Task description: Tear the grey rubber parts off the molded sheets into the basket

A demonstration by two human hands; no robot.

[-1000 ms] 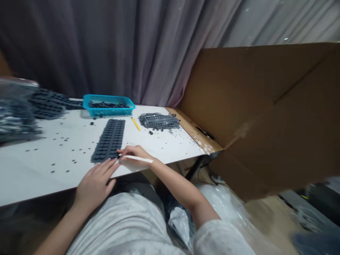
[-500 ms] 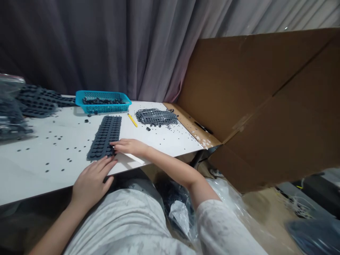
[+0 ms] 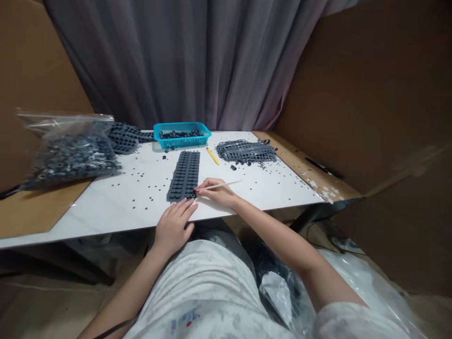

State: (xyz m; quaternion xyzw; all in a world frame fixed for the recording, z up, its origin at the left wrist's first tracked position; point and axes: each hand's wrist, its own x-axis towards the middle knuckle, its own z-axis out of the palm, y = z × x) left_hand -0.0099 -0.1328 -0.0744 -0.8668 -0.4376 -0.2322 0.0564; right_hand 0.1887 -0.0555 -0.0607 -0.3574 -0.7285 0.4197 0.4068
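Observation:
A dark grey rubber sheet (image 3: 185,174) with rows of round moulded parts lies lengthwise on the white table. My left hand (image 3: 173,225) rests at its near edge, fingers stretched out and fingertips against the sheet, thumb apart. In my right hand (image 3: 217,190) is a thin white stick (image 3: 229,183), pinched between thumb and fingers. Its tip meets the sheet's near right corner, and its other end points up to the right. Whether a loose part lies under the tip is too small to tell.
Behind the sheet stands a blue basket (image 3: 181,142) of small black parts. A yellow pen-like tool (image 3: 213,157) lies beside a pile of grey sheets (image 3: 249,151). At left sits a clear bag (image 3: 76,153) of parts. Small black discs dot the white tabletop (image 3: 116,207); cardboard walls (image 3: 353,94) flank it.
My view has swung left, showing the whole bag. The white stick in my right hand has tilted from pointing down toward the table edge to pointing up right. My left hand stays at the sheet's edge.

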